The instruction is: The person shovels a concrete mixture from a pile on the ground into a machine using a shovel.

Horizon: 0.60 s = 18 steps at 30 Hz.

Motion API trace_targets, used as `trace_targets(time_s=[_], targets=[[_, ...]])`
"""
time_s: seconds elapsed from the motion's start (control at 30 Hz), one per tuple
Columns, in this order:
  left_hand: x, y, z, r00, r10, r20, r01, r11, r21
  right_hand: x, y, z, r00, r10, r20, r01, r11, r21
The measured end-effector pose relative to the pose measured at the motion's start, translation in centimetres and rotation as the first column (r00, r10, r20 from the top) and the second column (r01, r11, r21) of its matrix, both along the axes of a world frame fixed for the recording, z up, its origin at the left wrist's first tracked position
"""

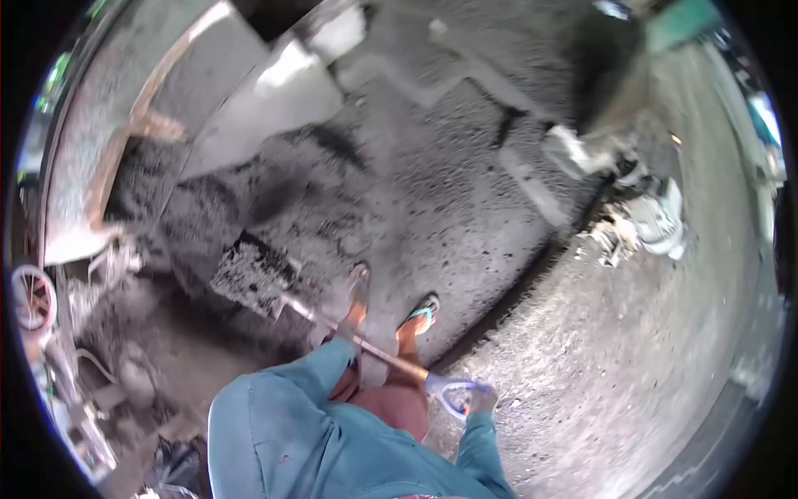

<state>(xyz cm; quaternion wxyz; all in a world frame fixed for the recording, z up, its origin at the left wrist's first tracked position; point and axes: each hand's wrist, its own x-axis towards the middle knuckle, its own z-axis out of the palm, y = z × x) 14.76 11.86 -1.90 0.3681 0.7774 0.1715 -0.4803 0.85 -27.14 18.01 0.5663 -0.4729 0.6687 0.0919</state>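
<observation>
A person in a blue long-sleeved top is standing on dark, gritty ground (465, 224), holding a shovel (389, 358) slantwise across the front of the legs. The left hand (346, 333) is grasping the shaft partway along; its fingers appear to be closing round it, though their separate positions are not showing clearly. The right hand (481, 401), farther right and nearer, is clenching the looped handle (453, 394) at the shovel's end. The blade is lying to the left of the feet and is carrying a heap of dark grit (253, 274). As to progress, the blade is already bearing a load, and that load is not yet being emptied; much loose material is still covering the ground on the far side. How much of it is to be moved, the view is not showing. Pale slabs (270, 112) are resting at the far left, a whitish sack (659, 220) is lying on the right, and a sandal (426, 313) is covering part of the right foot.
</observation>
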Motion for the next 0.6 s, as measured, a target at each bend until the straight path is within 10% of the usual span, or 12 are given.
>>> trace_targets(time_s=[0.03,0.1,0.17,0.23,0.3,0.47,0.6], targets=[[1.7,-1.5,3.3,0.787,0.523,-0.327,-0.555,0.832,-0.004,-3.0,0.3,0.7,0.999,-0.01,-0.046,0.011,1.0,0.028],[1.0,-2.8,2.9,0.522,0.711,-0.471,-0.792,0.609,0.042,-7.8,1.9,1.9,0.984,-0.18,-0.003,0.18,0.983,-0.025],[2.9,-4.6,3.3,0.637,0.692,-0.34,-0.748,0.662,-0.053,-11.4,4.3,3.2,0.963,-0.265,0.049,0.267,0.962,-0.06],[6.1,-9.6,10.1,0.356,0.843,-0.405,-0.923,0.385,-0.009,-15.8,6.9,0.5,0.924,-0.339,0.177,0.369,0.912,-0.18],[9.7,-12.6,10.1,0.575,0.615,-0.539,-0.818,0.41,-0.405,-15.8,8.8,0.0,0.921,-0.291,0.257,0.371,0.858,-0.356],[21.7,-27.2,36.0,0.732,0.301,-0.612,-0.68,0.382,-0.626,-6.1,9.0,8.8,0.889,-0.26,0.376,0.434,0.74,-0.515],[28.7,-34.5,47.1,0.928,-0.044,-0.369,-0.362,0.108,-0.926,3.3,9.7,20.6,0.825,-0.165,0.54,0.558,0.093,-0.825]])
